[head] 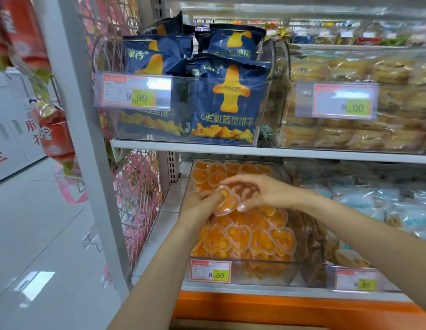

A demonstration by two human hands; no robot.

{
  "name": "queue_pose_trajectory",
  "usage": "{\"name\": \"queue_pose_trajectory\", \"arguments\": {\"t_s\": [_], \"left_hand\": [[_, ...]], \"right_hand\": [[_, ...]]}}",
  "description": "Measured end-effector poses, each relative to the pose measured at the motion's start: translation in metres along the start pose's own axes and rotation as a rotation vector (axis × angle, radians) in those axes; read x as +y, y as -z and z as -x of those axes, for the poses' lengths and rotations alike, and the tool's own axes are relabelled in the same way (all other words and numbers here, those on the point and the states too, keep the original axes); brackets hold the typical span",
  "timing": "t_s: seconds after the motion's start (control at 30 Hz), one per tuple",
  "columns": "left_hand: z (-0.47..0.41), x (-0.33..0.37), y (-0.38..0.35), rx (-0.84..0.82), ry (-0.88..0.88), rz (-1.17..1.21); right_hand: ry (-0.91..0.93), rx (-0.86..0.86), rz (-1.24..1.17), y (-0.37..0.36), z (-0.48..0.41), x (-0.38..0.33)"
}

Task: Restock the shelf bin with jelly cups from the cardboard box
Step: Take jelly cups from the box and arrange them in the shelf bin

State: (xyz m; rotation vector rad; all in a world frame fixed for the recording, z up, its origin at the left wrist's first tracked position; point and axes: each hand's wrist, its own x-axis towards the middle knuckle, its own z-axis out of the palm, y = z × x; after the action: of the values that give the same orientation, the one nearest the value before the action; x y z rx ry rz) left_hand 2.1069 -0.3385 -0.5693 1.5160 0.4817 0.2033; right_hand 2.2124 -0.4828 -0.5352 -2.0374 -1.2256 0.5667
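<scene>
A clear shelf bin [245, 272] on the lower shelf holds several heart-shaped orange jelly cups [240, 239]. Above the middle of the bin, my left hand [197, 206] grips one jelly cup [225, 202] with the thumb on its lid. My right hand [259, 191] hovers over the same cup with fingers spread and curved, fingertips touching its right edge. The cardboard box is out of sight.
The upper shelf [255, 151] carries a bin of blue biscuit bags [226, 101] and a bin of wrapped cakes [355, 115]. Pale blue packets [374, 198] lie right of the jelly bin. A white upright post [88, 139] and a wire rack stand left; an orange ledge [278, 308] runs below.
</scene>
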Motion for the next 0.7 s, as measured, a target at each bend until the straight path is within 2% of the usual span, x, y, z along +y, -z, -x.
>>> {"name": "queue_pose_trajectory", "arguments": {"t_s": [0.17, 0.23, 0.33, 0.5, 0.7], "left_hand": [[0.000, -0.002, -0.016, -0.020, -0.037, -0.071], [0.000, -0.004, -0.022, 0.022, -0.065, -0.090], [-0.002, -0.006, -0.027, 0.052, -0.039, 0.034], [0.000, -0.004, -0.032, 0.035, 0.054, 0.256], [-0.005, -0.004, -0.032, 0.037, 0.126, 0.275]], "right_hand": [[0.062, 0.165, 0.137, -0.016, 0.016, 0.009], [0.034, 0.226, 0.080, -0.018, 0.017, 0.010], [-0.012, 0.287, 0.033, -0.021, 0.016, 0.010], [-0.155, 0.463, 0.191, -0.027, 0.014, 0.007], [-0.162, 0.498, 0.407, -0.033, 0.017, 0.001]]}}
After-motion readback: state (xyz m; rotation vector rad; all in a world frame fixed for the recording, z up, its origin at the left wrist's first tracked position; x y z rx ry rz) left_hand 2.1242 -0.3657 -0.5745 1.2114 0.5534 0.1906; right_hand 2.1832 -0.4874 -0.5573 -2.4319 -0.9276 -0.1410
